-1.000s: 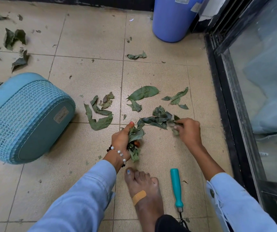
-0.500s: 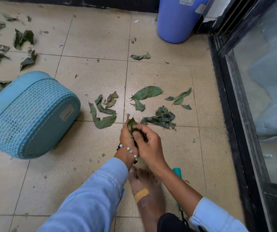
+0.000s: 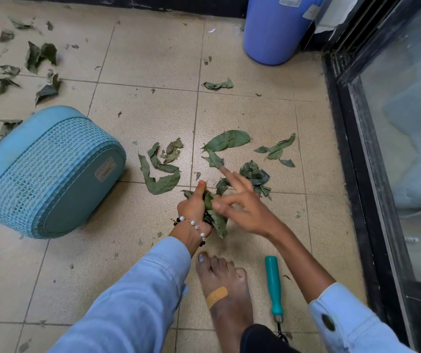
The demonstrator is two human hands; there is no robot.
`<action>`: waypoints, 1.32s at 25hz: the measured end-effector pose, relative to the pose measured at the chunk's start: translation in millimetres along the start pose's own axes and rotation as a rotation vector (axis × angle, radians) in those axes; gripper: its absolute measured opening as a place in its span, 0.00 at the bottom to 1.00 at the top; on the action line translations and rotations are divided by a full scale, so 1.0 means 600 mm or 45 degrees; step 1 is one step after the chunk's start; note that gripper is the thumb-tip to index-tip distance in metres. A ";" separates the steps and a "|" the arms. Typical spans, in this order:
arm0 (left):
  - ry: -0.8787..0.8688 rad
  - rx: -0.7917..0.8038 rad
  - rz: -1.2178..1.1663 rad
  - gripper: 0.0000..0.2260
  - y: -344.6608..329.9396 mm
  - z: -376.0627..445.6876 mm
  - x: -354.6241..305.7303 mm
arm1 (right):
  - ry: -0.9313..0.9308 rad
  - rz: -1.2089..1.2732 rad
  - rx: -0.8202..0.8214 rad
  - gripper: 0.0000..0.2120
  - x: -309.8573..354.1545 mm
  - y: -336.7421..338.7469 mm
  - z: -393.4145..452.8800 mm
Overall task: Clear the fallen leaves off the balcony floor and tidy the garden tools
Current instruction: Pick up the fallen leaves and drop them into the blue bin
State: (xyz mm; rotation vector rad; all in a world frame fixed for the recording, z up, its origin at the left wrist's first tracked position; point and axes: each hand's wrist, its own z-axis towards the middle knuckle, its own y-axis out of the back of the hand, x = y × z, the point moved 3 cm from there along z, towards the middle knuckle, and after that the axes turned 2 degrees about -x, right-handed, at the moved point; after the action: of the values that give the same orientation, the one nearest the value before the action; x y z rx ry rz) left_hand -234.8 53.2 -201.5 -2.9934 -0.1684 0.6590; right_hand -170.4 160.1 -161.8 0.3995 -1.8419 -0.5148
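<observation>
Green leaves sit bunched in the left hand, thumb up, above the floor. Just right, the right hand hovers with fingers spread, grasping nothing. More leaves lie beyond; a teal-handled tool lies beside the foot.

View: single head camera, wide-angle
Facing: forward and steeply down at the floor
Nearness: close above the hands
</observation>
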 end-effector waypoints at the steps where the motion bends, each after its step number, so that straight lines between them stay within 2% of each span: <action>1: -0.012 -0.036 0.057 0.14 0.001 0.000 -0.004 | -0.068 0.243 -0.063 0.09 -0.001 0.021 0.006; 2: -0.017 -0.073 0.077 0.14 0.003 0.000 -0.010 | -0.124 0.426 -0.176 0.09 -0.009 0.040 0.012; 3: -0.036 -0.104 0.081 0.15 0.008 0.005 -0.015 | -0.163 0.475 -0.305 0.09 -0.020 0.057 0.019; 5: -0.066 -0.145 0.085 0.15 0.016 0.010 -0.026 | -0.227 0.156 -0.534 0.13 -0.054 0.081 0.034; 6: -0.076 -0.148 0.099 0.15 0.021 0.014 -0.029 | -0.296 -0.054 -0.547 0.18 -0.068 0.082 0.042; 8: -0.107 -0.192 0.088 0.15 0.027 0.015 -0.035 | -0.485 -0.332 -0.338 0.29 -0.081 0.059 0.056; 10: -0.130 -0.225 0.088 0.15 0.033 0.011 -0.039 | -0.486 -0.579 -0.135 0.34 -0.071 0.015 0.070; 14: -0.123 -0.246 0.060 0.14 0.042 0.011 -0.038 | -0.184 -0.973 -0.116 0.25 -0.031 -0.046 0.073; 18: -0.115 -0.266 0.068 0.15 0.051 0.012 -0.038 | 0.107 -0.935 -0.105 0.15 -0.032 -0.057 0.072; 21: -0.119 -0.278 0.088 0.16 0.054 0.011 -0.041 | -0.053 -0.559 -0.494 0.11 -0.043 0.010 0.067; 23: -0.115 -0.281 0.102 0.16 0.056 0.008 -0.041 | -0.124 -0.430 -0.681 0.12 -0.072 0.051 0.047; 25: -0.120 -0.279 0.115 0.17 0.059 0.006 -0.039 | -0.178 -0.562 -0.643 0.13 -0.105 0.059 0.022; 27: -0.122 -0.278 0.118 0.17 0.063 0.004 -0.037 | -0.179 -0.736 -0.505 0.15 -0.136 0.031 0.002; 30: -0.126 -0.286 0.104 0.15 0.065 0.004 -0.034 | -0.218 -0.731 -0.389 0.19 -0.150 0.004 -0.015; 33: -0.136 -0.284 0.119 0.15 0.071 0.000 -0.030 | -0.148 -0.773 -0.471 0.15 -0.127 0.016 -0.015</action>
State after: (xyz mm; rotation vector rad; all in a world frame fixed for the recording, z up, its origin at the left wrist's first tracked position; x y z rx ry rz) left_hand -247.1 8.6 -197.9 -3.1959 -0.1153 0.8657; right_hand -138.1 205.4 -215.1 0.6862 -1.6681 -1.2921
